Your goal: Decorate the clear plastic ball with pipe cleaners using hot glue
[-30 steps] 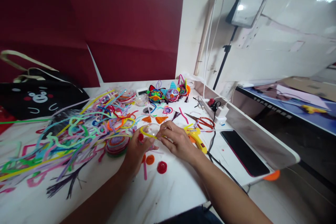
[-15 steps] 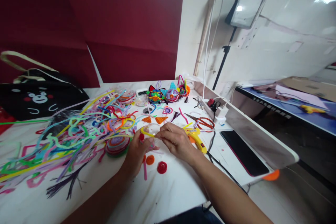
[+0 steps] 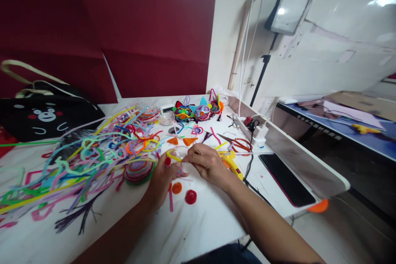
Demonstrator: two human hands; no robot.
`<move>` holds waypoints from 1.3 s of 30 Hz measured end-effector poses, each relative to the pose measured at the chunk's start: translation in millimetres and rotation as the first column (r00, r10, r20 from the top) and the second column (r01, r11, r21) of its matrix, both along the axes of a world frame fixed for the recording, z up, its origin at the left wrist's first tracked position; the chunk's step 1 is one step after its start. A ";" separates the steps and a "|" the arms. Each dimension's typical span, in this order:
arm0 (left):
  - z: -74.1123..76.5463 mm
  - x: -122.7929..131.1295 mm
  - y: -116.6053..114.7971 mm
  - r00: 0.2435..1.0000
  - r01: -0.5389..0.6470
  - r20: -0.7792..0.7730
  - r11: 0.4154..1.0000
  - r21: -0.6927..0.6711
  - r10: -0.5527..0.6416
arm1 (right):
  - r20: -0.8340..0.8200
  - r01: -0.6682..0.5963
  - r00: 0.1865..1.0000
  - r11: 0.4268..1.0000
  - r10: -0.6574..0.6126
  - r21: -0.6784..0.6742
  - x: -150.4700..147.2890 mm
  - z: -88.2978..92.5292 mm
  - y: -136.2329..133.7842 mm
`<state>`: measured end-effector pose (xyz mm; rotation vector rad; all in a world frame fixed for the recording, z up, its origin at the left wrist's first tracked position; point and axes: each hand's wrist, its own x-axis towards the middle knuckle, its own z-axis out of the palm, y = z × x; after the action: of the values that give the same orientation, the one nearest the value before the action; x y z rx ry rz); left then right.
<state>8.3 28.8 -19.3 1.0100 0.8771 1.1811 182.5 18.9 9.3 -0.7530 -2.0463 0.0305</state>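
Observation:
My left hand [image 3: 163, 178] is closed around a clear plastic piece [image 3: 179, 149], mostly hidden by the fingers, that looks like part of a ball. A yellow pipe cleaner [image 3: 172, 156] curves along it, and a small red coil [image 3: 167, 161] shows by the left fingers. With thumb and fingers pinched together, my right hand [image 3: 208, 164] grips the yellow pipe cleaner near its right end. Below the hands lie an orange coil [image 3: 177, 188], a red coil [image 3: 191, 197] and a pink strip [image 3: 171, 203]. Left of them sits a multicoloured coiled dome [image 3: 138, 171].
Loose pipe cleaners [image 3: 93, 161] heap across the left side. Decorated balls [image 3: 183, 111] stand at the back. To the right are a yellow glue gun [image 3: 232, 163], scissors [image 3: 241, 145], a power strip [image 3: 258, 133] and a phone [image 3: 287, 179]. A black cable [image 3: 260, 192] crosses the table edge.
Almost nothing differs. My right hand has shifted very slightly left along the yellow pipe cleaner; the left hand keeps its hold, and the things on the table stay put.

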 end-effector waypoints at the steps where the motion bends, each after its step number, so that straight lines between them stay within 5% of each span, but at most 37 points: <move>1: 0.4 0.0 -0.2 1.000 0.003 -0.002 1.000 0.000 -0.003 | 0.012 0.002 1.000 1.000 -0.002 0.000 0.5 1.0 0.2; 15: 2.0 -0.6 -0.1 1.000 0.014 -0.005 1.000 -0.012 -0.014 | 0.111 -0.020 0.994 0.999 0.016 0.036 4.1 6.3 7.2; 26: 1.3 -0.9 0.6 0.999 0.004 -0.042 1.000 -0.005 -0.004 | 0.093 -0.137 0.985 0.987 0.144 -0.082 8.0 14.5 16.1; 39: 10.5 6.2 -3.7 0.981 -0.148 -0.123 0.988 0.032 0.151 | 0.080 -0.137 0.986 0.982 0.147 -0.129 2.8 10.6 18.3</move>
<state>14.5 25.1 -8.9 1.0602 1.0561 1.2663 185.3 37.2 19.9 -0.6926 -2.1962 0.2094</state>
